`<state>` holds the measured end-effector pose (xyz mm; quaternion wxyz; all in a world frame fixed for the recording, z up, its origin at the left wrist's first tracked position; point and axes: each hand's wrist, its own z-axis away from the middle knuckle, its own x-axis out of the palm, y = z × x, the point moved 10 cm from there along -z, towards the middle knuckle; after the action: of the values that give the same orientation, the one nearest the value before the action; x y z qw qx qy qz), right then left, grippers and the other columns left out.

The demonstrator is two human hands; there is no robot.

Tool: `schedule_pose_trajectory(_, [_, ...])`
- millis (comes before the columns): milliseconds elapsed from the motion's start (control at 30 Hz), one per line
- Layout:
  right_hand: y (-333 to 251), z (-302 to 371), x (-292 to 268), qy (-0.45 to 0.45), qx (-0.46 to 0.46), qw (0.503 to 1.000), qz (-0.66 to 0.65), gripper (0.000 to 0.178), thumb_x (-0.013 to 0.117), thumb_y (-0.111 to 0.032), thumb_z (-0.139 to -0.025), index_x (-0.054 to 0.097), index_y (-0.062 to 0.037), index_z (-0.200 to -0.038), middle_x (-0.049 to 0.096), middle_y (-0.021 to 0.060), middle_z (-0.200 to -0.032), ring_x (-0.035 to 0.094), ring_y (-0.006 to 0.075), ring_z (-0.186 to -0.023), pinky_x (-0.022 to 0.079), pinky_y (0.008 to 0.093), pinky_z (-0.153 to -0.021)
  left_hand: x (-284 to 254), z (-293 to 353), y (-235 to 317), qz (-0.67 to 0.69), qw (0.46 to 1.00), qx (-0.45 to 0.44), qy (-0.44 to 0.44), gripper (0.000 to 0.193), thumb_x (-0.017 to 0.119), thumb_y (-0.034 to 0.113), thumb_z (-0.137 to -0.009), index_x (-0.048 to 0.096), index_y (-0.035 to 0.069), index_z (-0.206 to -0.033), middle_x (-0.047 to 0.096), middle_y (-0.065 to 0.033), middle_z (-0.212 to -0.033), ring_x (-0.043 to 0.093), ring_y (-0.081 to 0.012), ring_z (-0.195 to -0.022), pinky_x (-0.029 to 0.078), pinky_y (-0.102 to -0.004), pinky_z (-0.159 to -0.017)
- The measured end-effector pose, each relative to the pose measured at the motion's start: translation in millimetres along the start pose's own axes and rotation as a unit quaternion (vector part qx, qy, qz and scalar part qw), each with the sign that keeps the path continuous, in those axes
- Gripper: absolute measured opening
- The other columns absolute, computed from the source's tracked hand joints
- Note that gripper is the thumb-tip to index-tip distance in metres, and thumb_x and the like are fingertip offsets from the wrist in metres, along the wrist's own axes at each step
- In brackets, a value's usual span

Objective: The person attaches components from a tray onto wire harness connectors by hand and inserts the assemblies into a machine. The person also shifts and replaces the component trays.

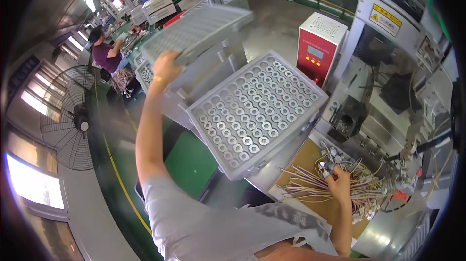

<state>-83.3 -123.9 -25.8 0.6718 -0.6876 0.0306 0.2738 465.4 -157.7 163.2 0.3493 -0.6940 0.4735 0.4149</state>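
My left hand (166, 67) is closed on the near corner of a blurred grey upper tray (206, 28), which stretches ahead of those fingers and to their right, above a stack of crates (208, 69); whether it rests there or hangs clear, I cannot tell; my right hand (340, 182) is curled over a bundle of wires (303, 181), beside a small pale fitting (324, 166), though I cannot tell if those fingers grip it; between my two hands sits an open tray (279, 145) of metal rings (247, 140); a one-cornered hold could, I judge, let the upper tray twist and slip onto those rings; a careless right-hand tug could snag tangled wires.
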Motion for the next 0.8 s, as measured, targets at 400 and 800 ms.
schedule_pose_trajectory(400, [-19.6,33.3,-14.7,0.059,-0.066,0.988,0.126,0.009,0.053,-0.005,-0.067,0.046,0.0018,-0.068,0.043,0.0141,-0.051,0.044,0.0230,-0.046,0.036,0.0309,-0.046,-1.2,95.4,-51.7,-0.028,0.999,-0.013,0.035,0.037,0.066,0.026,-0.064,0.057,0.002,-0.090,0.054,-0.0153,-0.095,0.050,-0.0323,-0.089,0.041,-0.0380,-0.077])
schedule_pose_trajectory(800, [16.4,11.9,-55.2,0.284,-0.004,0.956,0.076,0.005,0.052,0.000,-0.071,0.047,0.0014,-0.072,0.055,0.0091,-0.059,0.053,0.0112,-0.052,0.041,0.0261,-0.047,97.3,35.0,216.9,0.227,0.957,0.177,0.043,0.025,0.062,0.019,-0.073,0.062,0.006,-0.094,0.059,-0.0124,-0.091,0.053,-0.0298,-0.084,0.042,-0.0354,-0.076])
